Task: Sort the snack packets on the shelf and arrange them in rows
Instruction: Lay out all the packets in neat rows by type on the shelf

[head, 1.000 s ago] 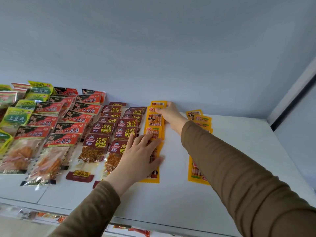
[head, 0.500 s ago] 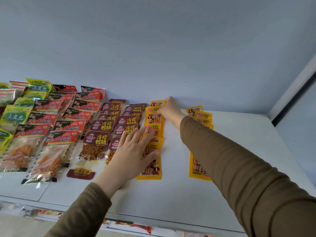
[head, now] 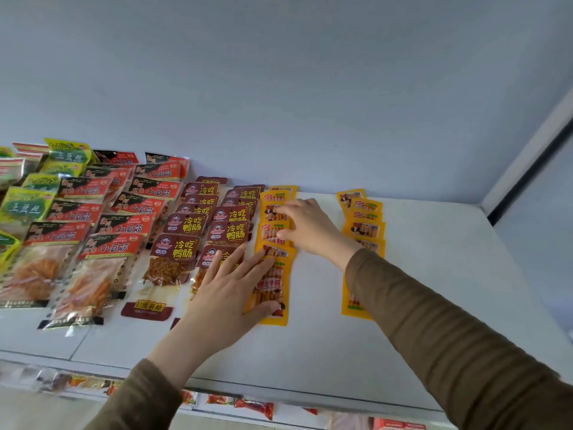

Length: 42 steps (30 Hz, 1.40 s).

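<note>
Rows of snack packets lie overlapped on a white shelf. From the left run green packets, red packets and maroon packets. A row of narrow yellow packets lies in the middle. My left hand rests flat, fingers spread, across the front yellow packet and the neighbouring maroon one. My right hand lies on the yellow row farther back, fingertips on the packets. A second yellow row lies to the right, its front part hidden by my right sleeve.
A pale blue back wall rises right behind the rows. The shelf's right end meets a side wall. More packets show on a lower shelf below the front edge.
My right hand has drawn back from the far end of the yellow row toward the row's middle. My left hand stays flat on the front packets, shifted slightly.
</note>
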{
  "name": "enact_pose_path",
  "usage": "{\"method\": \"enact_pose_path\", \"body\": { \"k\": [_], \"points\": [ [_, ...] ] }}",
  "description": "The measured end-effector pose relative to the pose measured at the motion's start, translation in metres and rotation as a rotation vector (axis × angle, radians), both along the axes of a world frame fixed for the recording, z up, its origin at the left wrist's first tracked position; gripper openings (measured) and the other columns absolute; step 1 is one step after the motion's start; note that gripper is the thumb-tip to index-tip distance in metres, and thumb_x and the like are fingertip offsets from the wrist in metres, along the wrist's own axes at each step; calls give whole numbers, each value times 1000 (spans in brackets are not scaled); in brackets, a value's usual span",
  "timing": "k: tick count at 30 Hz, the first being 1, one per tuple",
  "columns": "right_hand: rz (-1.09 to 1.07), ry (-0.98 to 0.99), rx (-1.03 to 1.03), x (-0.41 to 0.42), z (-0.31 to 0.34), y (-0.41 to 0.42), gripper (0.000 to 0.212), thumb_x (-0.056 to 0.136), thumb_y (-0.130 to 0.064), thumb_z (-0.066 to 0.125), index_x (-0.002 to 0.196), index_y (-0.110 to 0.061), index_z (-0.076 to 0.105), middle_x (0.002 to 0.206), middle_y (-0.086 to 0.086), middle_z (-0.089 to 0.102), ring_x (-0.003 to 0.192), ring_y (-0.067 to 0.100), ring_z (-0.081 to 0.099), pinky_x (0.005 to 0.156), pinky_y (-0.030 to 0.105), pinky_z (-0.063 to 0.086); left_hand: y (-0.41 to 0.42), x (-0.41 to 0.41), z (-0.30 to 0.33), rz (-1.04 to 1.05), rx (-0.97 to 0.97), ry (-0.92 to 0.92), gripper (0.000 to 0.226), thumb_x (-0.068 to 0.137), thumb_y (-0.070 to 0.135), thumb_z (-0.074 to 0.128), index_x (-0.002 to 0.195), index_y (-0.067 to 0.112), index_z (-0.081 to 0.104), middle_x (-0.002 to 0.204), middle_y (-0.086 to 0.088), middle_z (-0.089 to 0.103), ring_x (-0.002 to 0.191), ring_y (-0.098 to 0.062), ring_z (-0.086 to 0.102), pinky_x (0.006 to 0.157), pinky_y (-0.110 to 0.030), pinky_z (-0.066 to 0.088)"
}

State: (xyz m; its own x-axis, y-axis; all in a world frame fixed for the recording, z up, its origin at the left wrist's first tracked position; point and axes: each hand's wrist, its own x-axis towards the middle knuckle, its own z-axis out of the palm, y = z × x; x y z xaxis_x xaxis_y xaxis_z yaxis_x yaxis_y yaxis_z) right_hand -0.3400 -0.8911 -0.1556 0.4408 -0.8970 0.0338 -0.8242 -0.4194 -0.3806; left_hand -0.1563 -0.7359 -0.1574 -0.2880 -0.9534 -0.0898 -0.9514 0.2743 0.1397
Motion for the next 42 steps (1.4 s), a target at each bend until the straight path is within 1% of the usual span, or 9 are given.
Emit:
{"method": "enact_pose_path", "body": {
  "k": [5, 8, 11, 16, 25, 30, 33, 37, 42],
  "points": [
    [-28, -28, -169, -1, -4, 13, 40, 94, -40, 64, 131, -24, 62, 139, 0, 50, 129, 24, 38, 106, 40, 40, 0, -3, -1, 8, 3, -3, 88, 83, 85, 12, 161, 46, -1, 171, 13, -6, 156, -16, -19, 127, -51, -9],
    [-62, -61, -203, -1, 2, 21, 19, 94, -39, 65, 103, -23, 64, 107, -5, 58, 103, 17, 52, 81, 33, 45, -1, -3, -3, 29, -7, 9, 89, 82, 87, 15, 160, 47, 3, 172, 10, 3, 158, -18, -9, 128, -50, -7],
    [-81, 58, -68, -2, 8, 28, 22, 95, -43, 61, 93, -22, 55, 89, -6, 61, 82, 17, 59, 63, 32, 40, 0, -2, -6, 35, -34, 1, 92, 79, 90, 8, 160, 47, 3, 171, 11, 6, 158, -17, -7, 127, -51, -7],
    [-80, -128, 177, 0, 9, 37, 6, 97, -26, 63, 100, -21, 61, 94, -9, 60, 91, 15, 59, 74, 29, 42, 1, -1, -8, 46, -43, 18, 87, 84, 88, 18, 159, 48, 1, 171, 12, 4, 158, -17, -8, 125, -47, -14],
    [-94, -239, 90, 3, 9, 35, 7, 96, -19, 62, 93, -20, 68, 86, -13, 61, 86, 12, 59, 71, 28, 41, 7, -3, -8, 45, -69, 14, 87, 84, 85, 7, 160, 45, 8, 170, 13, 9, 158, -17, -4, 127, -51, -9],
    [-153, -272, -77, 2, -3, 31, 3, 95, -25, 65, 96, -24, 68, 99, -7, 62, 90, 12, 60, 79, 32, 50, 6, -3, -10, 43, -78, 23, 85, 86, 86, 5, 161, 44, 10, 170, 13, 12, 159, -16, -2, 127, -52, -7],
    [-132, -248, -180, 2, -2, 16, 24, 101, -27, 54, 123, -24, 63, 124, -2, 59, 116, 19, 52, 93, 35, 47, 2, -7, -9, 50, -124, 72, 78, 93, 80, 3, 161, 43, 10, 171, 11, 12, 159, -15, -3, 127, -51, -8],
    [-1, 16, -144, 10, -3, -2, 46, 106, -28, 42, 153, -24, 39, 159, 0, 37, 145, 25, 29, 113, 46, 36, -13, -19, -10, 39, -132, 19, 69, 99, 70, 0, 162, 42, -2, 172, 7, 0, 159, -17, -7, 126, -50, -12],
    [-45, 110, -195, 12, -12, -5, 44, 105, -34, 43, 148, -23, 46, 149, 0, 47, 134, 27, 39, 104, 45, 43, -19, -22, -15, 48, -119, -10, 73, 96, 72, -1, 162, 41, 1, 172, 6, 4, 159, -18, 0, 124, -50, -15]
  ]
}}
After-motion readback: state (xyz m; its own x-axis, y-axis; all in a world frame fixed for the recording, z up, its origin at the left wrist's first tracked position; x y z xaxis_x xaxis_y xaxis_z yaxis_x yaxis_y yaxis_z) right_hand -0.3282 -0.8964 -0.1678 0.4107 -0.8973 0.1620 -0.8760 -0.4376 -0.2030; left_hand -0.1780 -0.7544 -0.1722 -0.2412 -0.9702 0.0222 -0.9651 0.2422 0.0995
